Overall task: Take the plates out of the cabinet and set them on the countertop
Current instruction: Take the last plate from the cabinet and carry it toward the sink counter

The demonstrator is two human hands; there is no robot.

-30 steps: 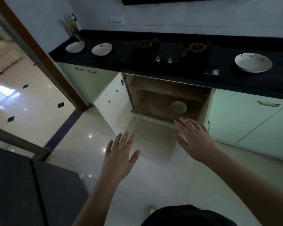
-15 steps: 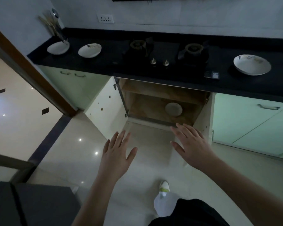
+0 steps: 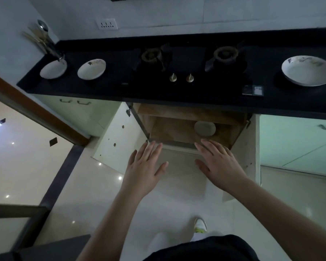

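Observation:
The cabinet (image 3: 177, 119) under the black countertop (image 3: 94, 89) stands with both doors swung wide. One pale plate (image 3: 204, 128) lies on its wooden lower shelf, right of centre. Three white plates rest on the countertop: one at the far left (image 3: 53, 69), one beside it (image 3: 91, 69), and a large one at the far right (image 3: 308, 70). My left hand (image 3: 143, 170) and my right hand (image 3: 220, 164) hover palm-down with fingers spread in front of the cabinet's lower edge, holding nothing. The right fingertips are just short of the plate inside.
A two-burner gas stove (image 3: 188, 59) fills the middle of the countertop. A utensil holder (image 3: 51, 46) stands in the left corner. The left cabinet door (image 3: 119, 132) and right door (image 3: 245, 157) jut out over the glossy floor. My shoe (image 3: 200, 226) is below.
I have stepped closer and the view has tilted down. Both hands have moved forward to the cabinet opening, still holding nothing.

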